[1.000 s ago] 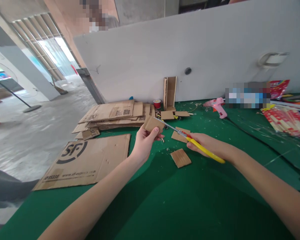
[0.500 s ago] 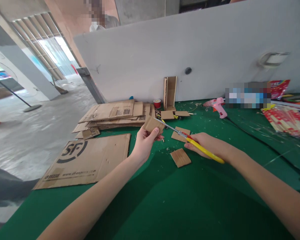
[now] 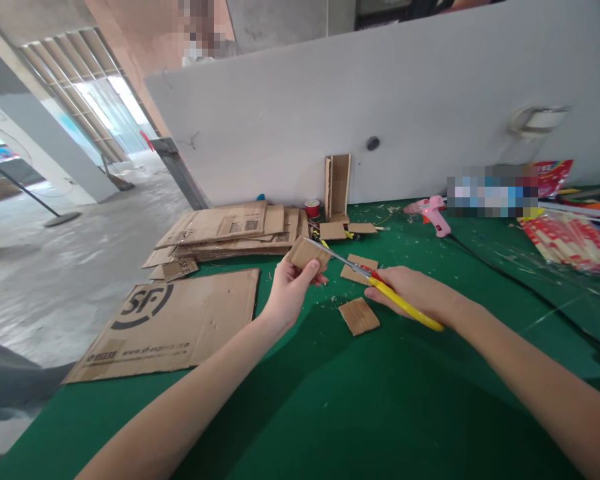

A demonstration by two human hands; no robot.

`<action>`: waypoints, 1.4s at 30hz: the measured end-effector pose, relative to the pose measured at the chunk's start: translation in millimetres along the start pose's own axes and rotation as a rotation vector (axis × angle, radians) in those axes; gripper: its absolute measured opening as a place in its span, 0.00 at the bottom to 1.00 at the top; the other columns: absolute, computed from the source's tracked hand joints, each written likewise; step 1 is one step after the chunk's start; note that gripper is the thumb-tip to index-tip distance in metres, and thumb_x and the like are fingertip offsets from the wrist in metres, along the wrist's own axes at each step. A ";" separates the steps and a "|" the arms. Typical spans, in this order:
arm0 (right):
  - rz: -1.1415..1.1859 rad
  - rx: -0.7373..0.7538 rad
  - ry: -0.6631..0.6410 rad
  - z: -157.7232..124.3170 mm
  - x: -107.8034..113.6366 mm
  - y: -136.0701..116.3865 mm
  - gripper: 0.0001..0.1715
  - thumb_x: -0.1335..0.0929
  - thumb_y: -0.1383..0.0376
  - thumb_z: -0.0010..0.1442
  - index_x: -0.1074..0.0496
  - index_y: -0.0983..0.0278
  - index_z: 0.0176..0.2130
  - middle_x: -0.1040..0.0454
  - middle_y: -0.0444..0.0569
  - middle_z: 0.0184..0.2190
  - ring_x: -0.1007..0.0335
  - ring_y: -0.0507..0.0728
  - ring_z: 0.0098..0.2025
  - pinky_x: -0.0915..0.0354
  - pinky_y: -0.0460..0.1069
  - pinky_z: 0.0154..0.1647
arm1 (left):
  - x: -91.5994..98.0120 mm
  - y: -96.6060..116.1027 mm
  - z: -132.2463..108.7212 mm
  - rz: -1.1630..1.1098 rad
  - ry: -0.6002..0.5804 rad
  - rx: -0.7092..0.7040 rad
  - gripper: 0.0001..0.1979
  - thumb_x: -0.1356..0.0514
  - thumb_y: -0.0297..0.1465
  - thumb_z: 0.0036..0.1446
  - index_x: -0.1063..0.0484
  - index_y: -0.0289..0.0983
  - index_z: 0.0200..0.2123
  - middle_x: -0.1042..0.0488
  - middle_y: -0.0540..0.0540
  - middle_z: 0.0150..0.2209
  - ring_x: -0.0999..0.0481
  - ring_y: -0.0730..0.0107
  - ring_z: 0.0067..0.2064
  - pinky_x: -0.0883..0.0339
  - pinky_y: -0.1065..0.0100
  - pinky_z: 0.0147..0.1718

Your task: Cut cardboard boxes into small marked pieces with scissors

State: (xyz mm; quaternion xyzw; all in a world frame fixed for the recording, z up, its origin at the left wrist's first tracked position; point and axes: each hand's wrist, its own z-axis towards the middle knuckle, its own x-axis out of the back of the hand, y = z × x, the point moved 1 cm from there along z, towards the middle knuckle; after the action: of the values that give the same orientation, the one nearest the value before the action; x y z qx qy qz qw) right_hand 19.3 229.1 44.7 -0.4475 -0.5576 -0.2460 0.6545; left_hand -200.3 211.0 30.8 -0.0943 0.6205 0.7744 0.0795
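Observation:
My left hand pinches a small piece of cardboard between thumb and fingers, above the green table. In my right hand is a pair of scissors with yellow and red handles. Its blades lie along the upper edge of the held piece. Whether they are parted there I cannot make out. Below the blades a cut cardboard square lies flat, and another square sits partly behind the scissors.
Flat cardboard sheets are stacked at the back left, with a printed sheet in front. An upright cardboard channel leans by the grey partition. A pink glue gun trails its black cable along the right.
Both hands keep nearly the same pose. The scissors stay at the cardboard's upper edge, and the whole view has shifted slightly.

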 end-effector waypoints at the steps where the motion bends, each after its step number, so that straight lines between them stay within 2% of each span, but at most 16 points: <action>1: -0.012 0.004 0.001 0.6 -0.4 0.1 0.24 0.41 0.46 0.61 0.33 0.61 0.30 0.26 0.52 0.29 0.30 0.58 0.28 0.40 0.49 0.27 | -0.1 -0.1 0.0 -0.001 0.002 0.003 0.11 0.36 0.35 0.52 0.31 0.34 0.35 0.26 0.48 0.28 0.27 0.75 0.25 0.35 0.71 0.27; 6: -0.052 0.037 -0.010 3.2 -1.4 0.1 0.25 0.42 0.46 0.61 0.35 0.61 0.27 0.28 0.51 0.23 0.32 0.57 0.24 0.42 0.50 0.26 | -0.8 -0.3 0.4 -0.022 0.005 0.013 0.12 0.36 0.35 0.51 0.30 0.34 0.35 0.25 0.47 0.29 0.27 0.75 0.25 0.35 0.71 0.27; 12: -0.039 0.016 -0.003 -0.3 0.0 -2.2 0.25 0.43 0.46 0.62 0.34 0.61 0.30 0.27 0.51 0.28 0.31 0.58 0.27 0.43 0.49 0.26 | -1.4 -2.1 -0.5 -0.037 0.004 0.007 0.11 0.36 0.35 0.51 0.31 0.35 0.35 0.25 0.48 0.29 0.27 0.76 0.25 0.35 0.71 0.27; 16: -0.003 0.068 0.011 -2.7 1.4 -4.7 0.23 0.42 0.47 0.62 0.33 0.62 0.33 0.26 0.52 0.32 0.30 0.58 0.31 0.41 0.49 0.27 | -2.7 -5.2 -2.7 -0.058 -0.010 0.030 0.12 0.36 0.35 0.52 0.32 0.34 0.35 0.25 0.48 0.29 0.27 0.76 0.26 0.34 0.71 0.29; 21: -0.035 0.028 0.025 0.3 -0.7 -3.7 0.24 0.42 0.46 0.62 0.34 0.62 0.30 0.26 0.52 0.30 0.30 0.58 0.29 0.42 0.49 0.26 | -3.3 -4.3 -4.0 -0.040 -0.015 0.031 0.12 0.36 0.35 0.52 0.32 0.35 0.35 0.25 0.48 0.29 0.27 0.76 0.26 0.34 0.71 0.28; 28: -0.069 0.059 0.019 4.2 -4.1 -1.3 0.26 0.43 0.46 0.62 0.34 0.62 0.27 0.28 0.51 0.23 0.32 0.57 0.24 0.44 0.49 0.25 | -3.0 -4.5 -3.1 -0.052 -0.018 0.046 0.12 0.36 0.36 0.51 0.31 0.35 0.34 0.25 0.48 0.29 0.27 0.76 0.26 0.34 0.71 0.29; 33: -0.056 0.023 0.015 1.1 -1.9 -2.9 0.25 0.43 0.45 0.61 0.34 0.61 0.29 0.26 0.52 0.27 0.30 0.58 0.27 0.42 0.49 0.26 | -3.7 -4.0 -3.9 -0.043 -0.036 0.043 0.12 0.36 0.36 0.52 0.31 0.34 0.34 0.25 0.48 0.29 0.27 0.76 0.26 0.35 0.71 0.28; 37: -0.062 0.034 0.037 -0.1 -3.8 -3.1 0.24 0.43 0.45 0.61 0.35 0.61 0.31 0.26 0.53 0.31 0.28 0.60 0.32 0.41 0.50 0.28 | -6.7 -2.5 -7.0 -0.027 -0.030 0.054 0.12 0.36 0.35 0.51 0.32 0.35 0.35 0.25 0.48 0.28 0.28 0.76 0.26 0.35 0.71 0.28; 42: -0.126 0.027 0.105 2.8 -9.7 -4.5 0.24 0.43 0.47 0.62 0.35 0.62 0.28 0.26 0.53 0.27 0.29 0.61 0.30 0.43 0.50 0.27 | -6.3 -1.6 -6.2 -0.015 -0.033 0.044 0.12 0.36 0.36 0.52 0.32 0.35 0.34 0.25 0.48 0.28 0.27 0.75 0.26 0.35 0.71 0.28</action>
State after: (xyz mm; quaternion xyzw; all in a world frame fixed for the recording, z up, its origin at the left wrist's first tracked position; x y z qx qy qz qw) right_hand 11.6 227.6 36.8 -0.3893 -0.5529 -0.3023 0.6719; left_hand -193.5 205.2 29.5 -0.0845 0.6354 0.7613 0.0975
